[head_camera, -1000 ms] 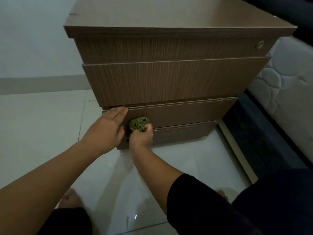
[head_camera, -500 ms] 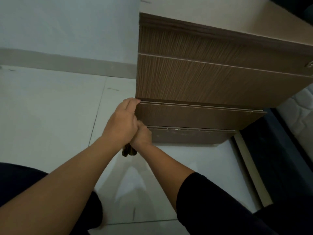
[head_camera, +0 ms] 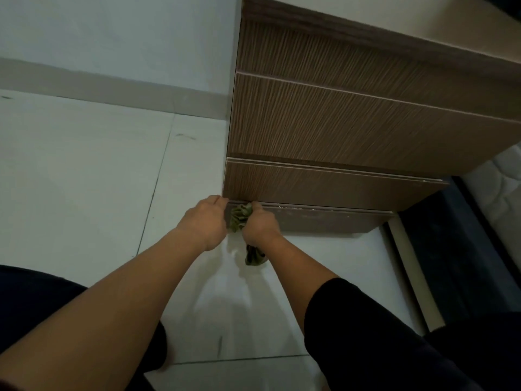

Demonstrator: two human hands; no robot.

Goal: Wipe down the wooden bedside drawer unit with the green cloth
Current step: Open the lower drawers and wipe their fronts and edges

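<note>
Right hand (head_camera: 258,224) clamped on green cloth (head_camera: 240,217) at drawer unit (head_camera: 324,131) base, frame centre; left hand (head_camera: 205,218) curled round its corner.

An olive-green cloth (head_camera: 240,217), bunched in the right hand (head_camera: 260,225), shows against the plain, dull brown plinth (head_camera: 310,221) of a drawer unit (head_camera: 338,131). Above the grip, the drawer fronts carry a fine vertical grain in mid-brown, edged with thin pale lines. Below the grip, glossy white floor tiles (head_camera: 84,179) run between dark grout lines. Left of it, a grey skirting band (head_camera: 112,88) borders a pale bluish-white wall (head_camera: 127,32). The right forearm wears a black sleeve (head_camera: 366,334).
</note>
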